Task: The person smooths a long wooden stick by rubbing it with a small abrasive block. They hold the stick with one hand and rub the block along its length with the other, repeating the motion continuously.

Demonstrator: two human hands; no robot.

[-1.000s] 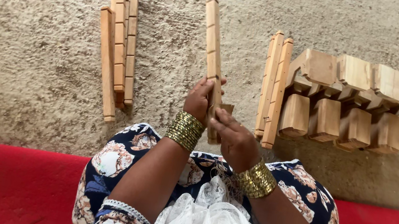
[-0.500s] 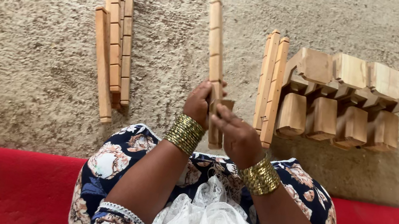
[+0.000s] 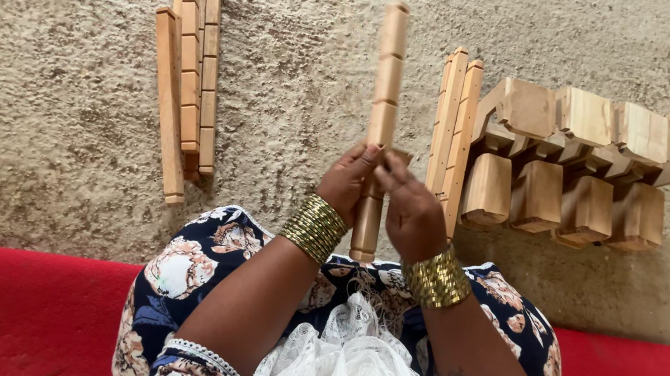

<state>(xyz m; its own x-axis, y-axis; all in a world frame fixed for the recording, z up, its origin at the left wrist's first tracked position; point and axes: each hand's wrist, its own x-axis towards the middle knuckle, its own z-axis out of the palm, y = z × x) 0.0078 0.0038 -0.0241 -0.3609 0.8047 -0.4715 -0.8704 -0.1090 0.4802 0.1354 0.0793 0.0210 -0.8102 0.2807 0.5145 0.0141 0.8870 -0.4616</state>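
Notched wooden rod (image 3: 387,87): both hands' fingers (image 3: 362,165) pinch it, hiding its middle and a small block.

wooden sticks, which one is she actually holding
The single notched stick in the middle, gripped near its lower end by the left hand and right hand. The bundle of sticks on the left and the pair beside the blocks lie untouched.
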